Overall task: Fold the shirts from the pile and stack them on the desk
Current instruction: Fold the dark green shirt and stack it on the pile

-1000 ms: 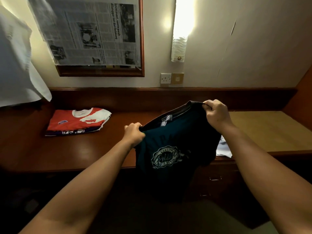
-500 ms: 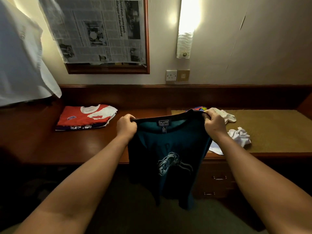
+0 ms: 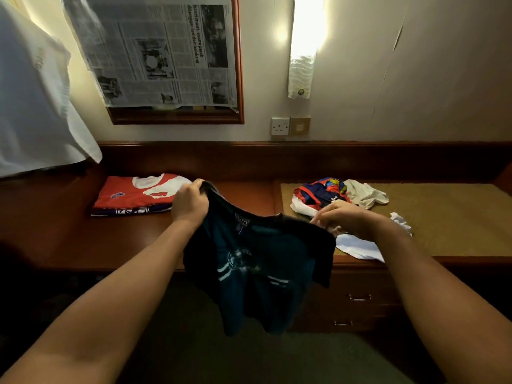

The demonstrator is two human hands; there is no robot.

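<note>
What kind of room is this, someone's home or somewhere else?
Probably a hotel or guest room, though a home bedroom is possible. A long built-in wooden desk runs along the wall, with a framed mirror covered in newspaper, a wall light and a wall socket.

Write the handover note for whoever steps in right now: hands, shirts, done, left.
Left hand grips one shoulder of the dark teal shirt; right hand is at the other shoulder, grip unclear. The shirt hangs unfolded over the desk front edge.
Done: folded stack, red and white shirt on top, at the desk's left.
Left: fold the teal shirt, stack it, then work through the unfolded pile on the right.
</note>
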